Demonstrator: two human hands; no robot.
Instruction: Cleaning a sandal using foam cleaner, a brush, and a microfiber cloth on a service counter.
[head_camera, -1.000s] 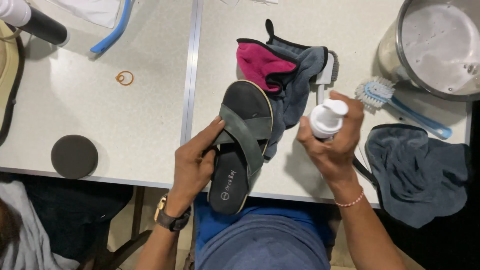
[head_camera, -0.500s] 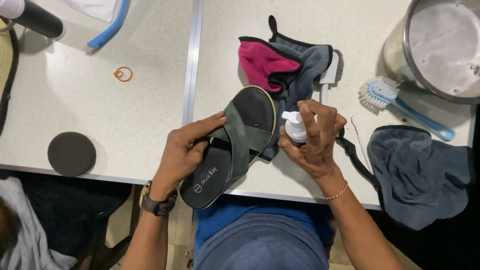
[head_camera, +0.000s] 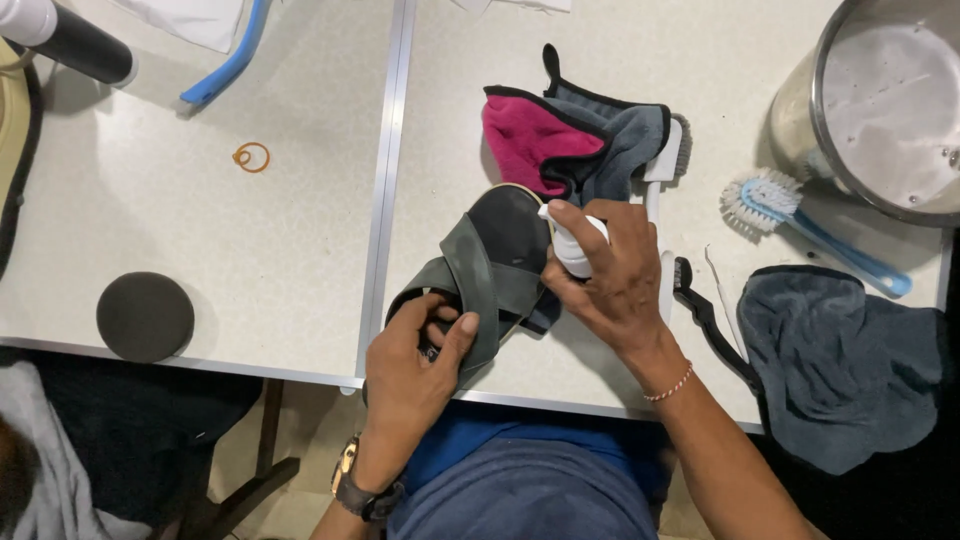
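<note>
White table (head_camera: 280, 250): hands hold grey sandal (head_camera: 490, 265), spray bottle (head_camera: 572, 250)

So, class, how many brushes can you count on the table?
3. A blue-handled brush lies beside the metal pot; a white brush lies beside the pink-and-grey cloth; a black brush lies beside the right hand. Others may be hidden under cloths.

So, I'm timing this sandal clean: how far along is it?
Early on. In hand: left hand grips the dark sandal while right hand aims a white spray bottle at it. The brushes and cloths lie untouched, so scrubbing and wiping look left.
</note>
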